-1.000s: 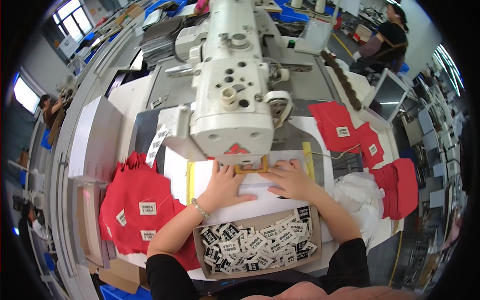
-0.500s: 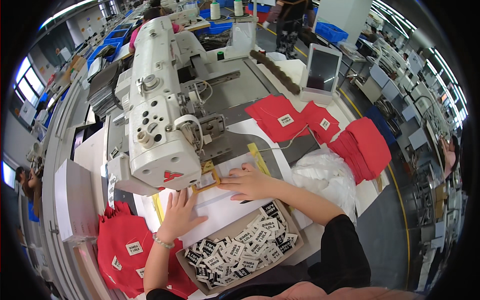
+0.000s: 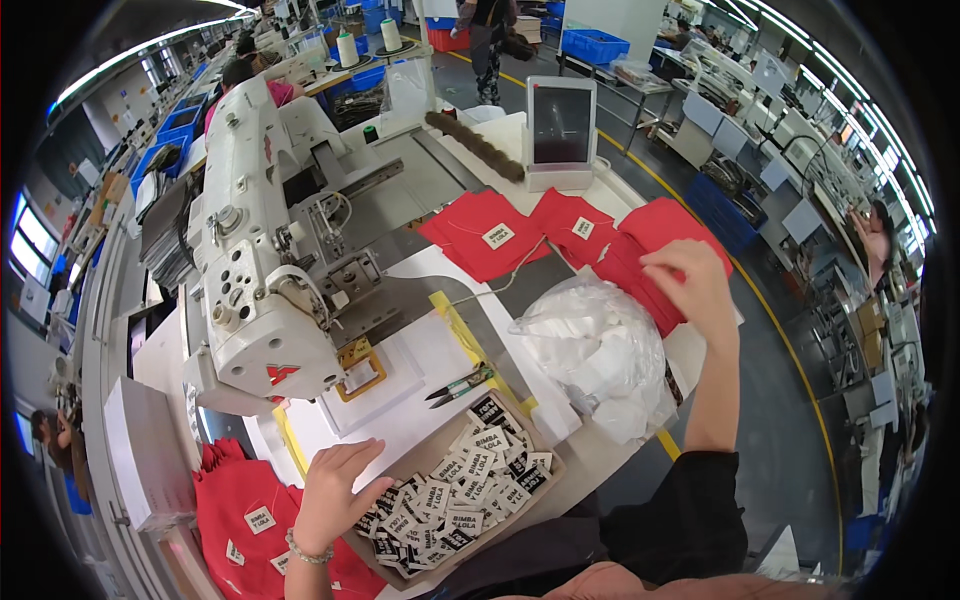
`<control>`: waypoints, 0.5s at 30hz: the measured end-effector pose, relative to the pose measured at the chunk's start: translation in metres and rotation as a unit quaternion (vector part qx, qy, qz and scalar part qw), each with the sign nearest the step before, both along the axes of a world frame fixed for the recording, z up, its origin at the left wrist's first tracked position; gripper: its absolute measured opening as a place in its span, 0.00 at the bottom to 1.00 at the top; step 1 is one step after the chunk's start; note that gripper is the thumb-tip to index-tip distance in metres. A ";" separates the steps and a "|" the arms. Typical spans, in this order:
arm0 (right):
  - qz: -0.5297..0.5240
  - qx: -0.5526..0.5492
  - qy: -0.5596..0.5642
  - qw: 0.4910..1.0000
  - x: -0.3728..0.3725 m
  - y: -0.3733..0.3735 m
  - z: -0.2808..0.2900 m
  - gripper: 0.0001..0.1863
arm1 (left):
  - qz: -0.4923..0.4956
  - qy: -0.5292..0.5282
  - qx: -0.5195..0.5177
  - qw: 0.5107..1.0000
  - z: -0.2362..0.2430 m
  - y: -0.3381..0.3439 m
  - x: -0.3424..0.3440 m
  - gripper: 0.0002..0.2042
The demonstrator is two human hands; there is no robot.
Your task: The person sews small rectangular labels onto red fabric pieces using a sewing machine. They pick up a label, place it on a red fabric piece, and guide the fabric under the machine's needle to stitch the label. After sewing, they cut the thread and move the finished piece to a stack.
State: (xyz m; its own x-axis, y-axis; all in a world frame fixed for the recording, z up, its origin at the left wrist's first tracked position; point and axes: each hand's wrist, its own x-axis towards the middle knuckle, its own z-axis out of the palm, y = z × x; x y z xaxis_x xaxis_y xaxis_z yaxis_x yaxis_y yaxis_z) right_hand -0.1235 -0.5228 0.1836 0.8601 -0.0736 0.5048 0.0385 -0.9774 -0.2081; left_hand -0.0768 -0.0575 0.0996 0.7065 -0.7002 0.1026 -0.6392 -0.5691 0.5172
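My left hand, with a beaded bracelet at the wrist, hovers between the white sheet and the carton box of small black and white labels. Its fingers are stretched out and hold nothing. Over at the right, my right hand is above the stack of red fabric pieces, fingers bent and apart, with nothing visible in them. An industrial sewing machine stands at the left. Under its head, a yellow frame lies on the white sheet, which has yellow tape along its sides.
Thread snips lie beside the label box. A clear bag of white pieces sits right of centre. Red pieces with sewn labels lie behind it; more red pieces hang at the left. A screen stands at the back.
My right hand has left the yellow frame and swung right to the red stack. My left hand has drawn back toward me. The view has turned right, and the snips now show.
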 end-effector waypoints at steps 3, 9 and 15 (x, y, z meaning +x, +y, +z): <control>-0.100 -0.102 0.069 0.987 -0.011 -0.065 -0.024 0.06 | -0.026 -0.049 0.028 0.998 -0.003 -0.021 0.003 0.20; -0.066 -0.073 0.128 0.987 -0.012 -0.090 -0.035 0.05 | -0.084 -0.129 0.040 0.987 -0.064 -0.068 0.058 0.16; -0.041 -0.087 0.125 0.987 -0.020 -0.089 -0.032 0.05 | -0.089 -0.137 0.065 0.984 -0.076 -0.104 0.073 0.10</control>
State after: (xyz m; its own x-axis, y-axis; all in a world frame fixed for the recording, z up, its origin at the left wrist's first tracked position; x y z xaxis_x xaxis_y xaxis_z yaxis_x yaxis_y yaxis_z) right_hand -0.1434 -0.6114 0.1517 0.9543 -0.0782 0.2884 -0.0729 -0.9969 -0.0289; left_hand -0.0041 -0.1615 0.0238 0.5291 -0.8306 0.1736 -0.8405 -0.4847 0.2422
